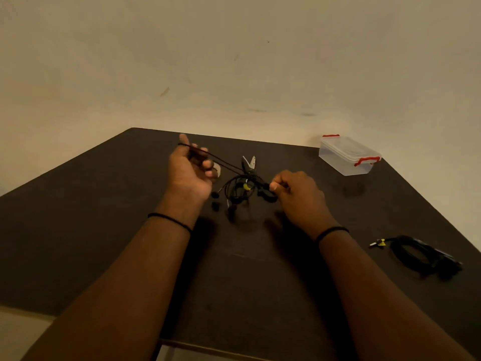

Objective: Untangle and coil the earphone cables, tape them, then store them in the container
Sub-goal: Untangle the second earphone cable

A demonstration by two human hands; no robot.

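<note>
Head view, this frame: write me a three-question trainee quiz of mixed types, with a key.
1. True or false: the clear container has its lid on.
2. Which hand has the cable wound round its fingers? A) left hand B) right hand
3. Fill in: the coiled earphone already set aside lies to the ____ of the right forearm.

Key
1. True; the lid, with red latches, sits on it at the table's far right corner.
2. A; the right hand pinches the tangled earphone cable lower down, near the scissors.
3. Right.
</note>
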